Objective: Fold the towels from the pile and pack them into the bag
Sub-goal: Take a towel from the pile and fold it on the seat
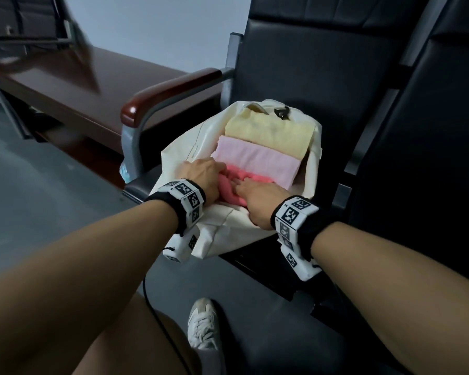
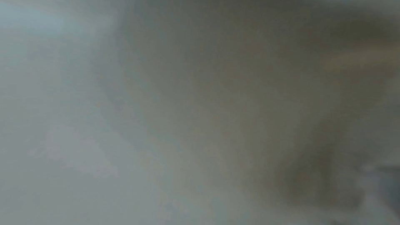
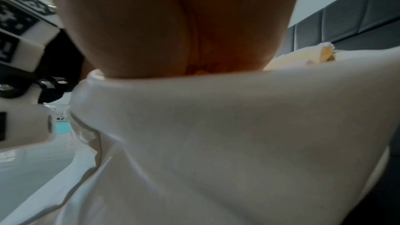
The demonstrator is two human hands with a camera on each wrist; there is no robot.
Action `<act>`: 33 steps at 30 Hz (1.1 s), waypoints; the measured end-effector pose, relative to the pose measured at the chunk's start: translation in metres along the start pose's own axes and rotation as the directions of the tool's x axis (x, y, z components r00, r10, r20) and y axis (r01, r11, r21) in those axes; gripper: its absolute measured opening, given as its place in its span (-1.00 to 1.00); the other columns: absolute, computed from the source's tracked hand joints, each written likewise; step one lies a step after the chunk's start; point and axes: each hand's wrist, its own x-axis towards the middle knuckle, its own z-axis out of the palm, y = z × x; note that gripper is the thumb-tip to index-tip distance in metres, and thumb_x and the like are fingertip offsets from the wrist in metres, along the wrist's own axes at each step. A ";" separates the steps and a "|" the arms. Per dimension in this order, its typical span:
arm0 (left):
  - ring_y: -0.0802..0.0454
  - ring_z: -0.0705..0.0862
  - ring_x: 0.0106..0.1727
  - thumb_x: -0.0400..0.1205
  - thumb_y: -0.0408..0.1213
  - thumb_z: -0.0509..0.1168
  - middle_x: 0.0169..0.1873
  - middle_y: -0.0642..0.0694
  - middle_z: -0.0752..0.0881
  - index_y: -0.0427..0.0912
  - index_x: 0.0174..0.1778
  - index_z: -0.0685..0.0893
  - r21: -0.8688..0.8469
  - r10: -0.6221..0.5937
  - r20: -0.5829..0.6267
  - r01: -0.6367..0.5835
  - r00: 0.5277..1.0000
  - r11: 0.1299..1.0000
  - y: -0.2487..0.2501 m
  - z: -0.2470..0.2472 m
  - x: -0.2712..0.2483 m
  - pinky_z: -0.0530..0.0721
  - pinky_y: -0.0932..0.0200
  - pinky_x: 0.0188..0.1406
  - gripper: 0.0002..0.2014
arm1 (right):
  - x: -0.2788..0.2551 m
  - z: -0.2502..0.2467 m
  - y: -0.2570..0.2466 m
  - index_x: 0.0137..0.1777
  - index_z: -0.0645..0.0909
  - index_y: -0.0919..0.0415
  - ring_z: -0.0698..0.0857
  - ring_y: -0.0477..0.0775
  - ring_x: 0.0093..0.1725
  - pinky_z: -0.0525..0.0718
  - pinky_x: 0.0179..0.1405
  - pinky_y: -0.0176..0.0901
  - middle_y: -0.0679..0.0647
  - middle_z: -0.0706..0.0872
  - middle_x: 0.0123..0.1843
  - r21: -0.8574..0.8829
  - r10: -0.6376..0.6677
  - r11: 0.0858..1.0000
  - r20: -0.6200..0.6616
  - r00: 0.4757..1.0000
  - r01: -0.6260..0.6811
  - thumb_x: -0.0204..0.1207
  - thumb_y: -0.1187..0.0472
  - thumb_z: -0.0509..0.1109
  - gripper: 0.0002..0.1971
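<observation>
- Three folded towels lie in the cream bag (image 1: 192, 158), which sits open on the black seat (image 1: 336, 147) of a chair.
- Farthest from the bag's near rim is the yellow towel (image 1: 268, 133); the pale pink towel (image 1: 257, 161) lies just in front of it, overlapping its near edge.
- Closest to the near rim, partly tucked under the pale pink one, is the coral pink towel (image 1: 233, 185), bunched and creased where the hands meet it.
- Left hand (image 1: 201, 177) is inside the bag's mouth on the left side of the coral towel, fingers reaching down into the cloth; whether they grip or only press it I cannot tell.
- Right hand (image 1: 255, 201) lies on the coral towel's right part near the rim, index finger stretched out across the cloth, pressing rather than clasping.
- From the right wrist view, the right palm (image 3: 173, 23) rests on the bag's rim (image 3: 216, 109), with a strip of yellow cloth showing beyond it.
- Left wrist view is a grey-brown blur; nothing can be made out.
- Beside the bag to its left stands the chair's wooden-topped armrest (image 1: 171, 90), and beyond that a dark brown surface (image 1: 92, 85).
- Below the bag, on the floor, one white sneaker (image 1: 202, 323) shows.
</observation>
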 end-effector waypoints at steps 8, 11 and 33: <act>-0.23 0.58 0.26 0.54 -0.05 0.38 0.20 -0.11 0.60 0.06 0.25 0.61 -0.036 -0.058 -0.074 0.055 0.996 0.998 0.010 -0.008 -0.021 0.55 -0.11 0.29 -0.65 | -0.017 -0.015 -0.005 0.44 0.53 0.00 0.69 0.26 0.29 0.61 0.09 0.00 0.07 0.67 0.33 0.064 0.142 0.989 -0.109 0.984 -0.136 0.47 0.28 0.47 -0.47; -0.23 0.60 0.14 0.53 -0.09 0.37 0.02 -0.13 0.63 -0.07 0.09 0.56 0.030 -0.099 -0.109 0.103 0.989 0.994 0.016 -0.011 -0.032 0.57 -0.12 0.19 -0.73 | -0.018 -0.016 -0.006 0.41 0.54 0.07 0.66 0.25 0.26 0.62 0.08 0.03 0.11 0.63 0.26 0.054 0.178 0.984 -0.173 0.969 -0.171 0.42 0.26 0.53 -0.46; 0.00 0.66 0.03 0.76 0.11 0.25 0.08 -0.02 0.80 0.02 0.31 0.75 -0.152 0.246 0.290 -0.209 0.925 0.966 0.022 -0.015 -0.053 0.50 0.17 0.01 -0.65 | -0.007 0.003 -0.011 0.58 0.30 0.05 0.56 0.26 0.30 0.54 0.17 0.10 0.15 0.51 0.33 -0.072 0.199 0.972 -0.243 0.949 -0.222 0.45 0.12 0.57 -0.26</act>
